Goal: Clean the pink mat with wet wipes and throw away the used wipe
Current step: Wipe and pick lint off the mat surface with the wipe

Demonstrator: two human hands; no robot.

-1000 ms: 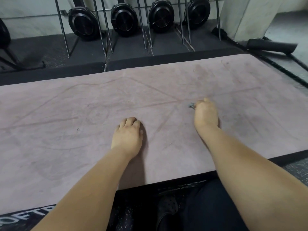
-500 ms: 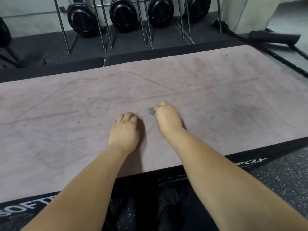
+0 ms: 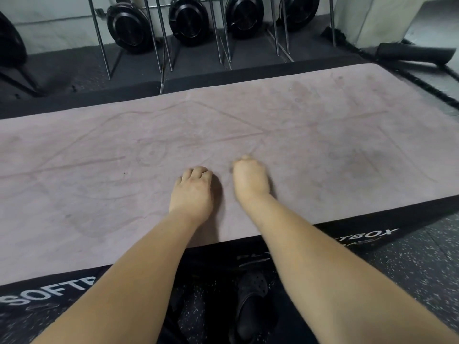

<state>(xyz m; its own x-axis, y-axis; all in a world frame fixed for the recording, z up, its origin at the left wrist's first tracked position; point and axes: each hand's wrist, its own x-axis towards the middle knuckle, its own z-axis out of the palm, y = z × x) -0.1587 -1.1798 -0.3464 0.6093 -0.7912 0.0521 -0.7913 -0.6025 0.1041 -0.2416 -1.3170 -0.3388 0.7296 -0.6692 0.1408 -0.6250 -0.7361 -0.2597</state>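
pink mat point(image 3: 320, 130) runs across the whole middle of the frame, sitting on top of a black soft box point(image 3: 47, 294) with white lettering on its near side; the mat looks pretty grubby, with faint lines all over and a darker smudge right of centre

left hand point(image 3: 192, 188) is planted on the mat just below centre, fingers curled under, nothing in it; right hand point(image 3: 250, 178) is just beside it to the right, not touching it, clenched into a fist and down on the mat too; it's a bit blurred, and the wet wipe doesn't show at all, so can't tell if that fist is actually grasping anything

along the top of the frame there's a rack of black weight plates point(image 3: 129, 28); black foam roller point(image 3: 414, 54) in the upper right; a black shoe point(image 3: 250, 294) on the speckled floor at the bottom
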